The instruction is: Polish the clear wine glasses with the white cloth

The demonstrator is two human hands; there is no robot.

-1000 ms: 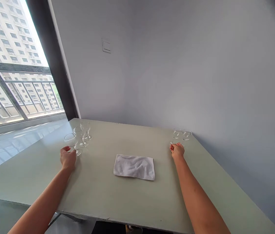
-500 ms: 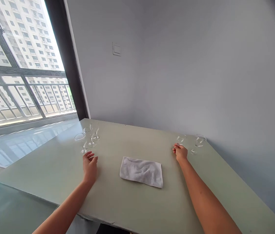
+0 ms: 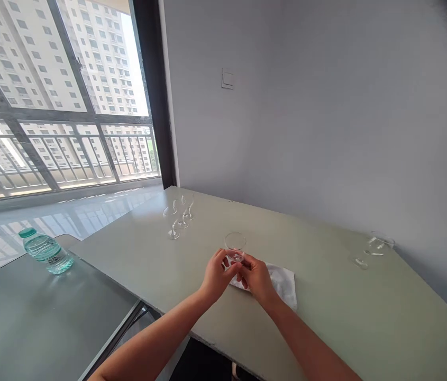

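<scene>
A clear stemmed glass (image 3: 235,242) is held upright in front of me, above the near edge of the table. My left hand (image 3: 216,276) has its fingers closed around the lower part of the glass. From the other side, my right hand (image 3: 258,277) grips the same part; the fingers of both hands hide most of the stem and foot. Beneath and just right of the hands lies a folded white cloth (image 3: 284,286), partly covered by my right hand.
Three stemmed glasses (image 3: 183,219) stand at the table's far left. One more glass (image 3: 380,244) is near the right edge by the wall. On a lower grey table (image 3: 68,317) at the left, a water bottle (image 3: 48,251) with a green cap lies tilted.
My right hand has brought a glass from the right side to the middle. My left hand has moved away from the left glasses and taken hold of it too. The view has swung left.
</scene>
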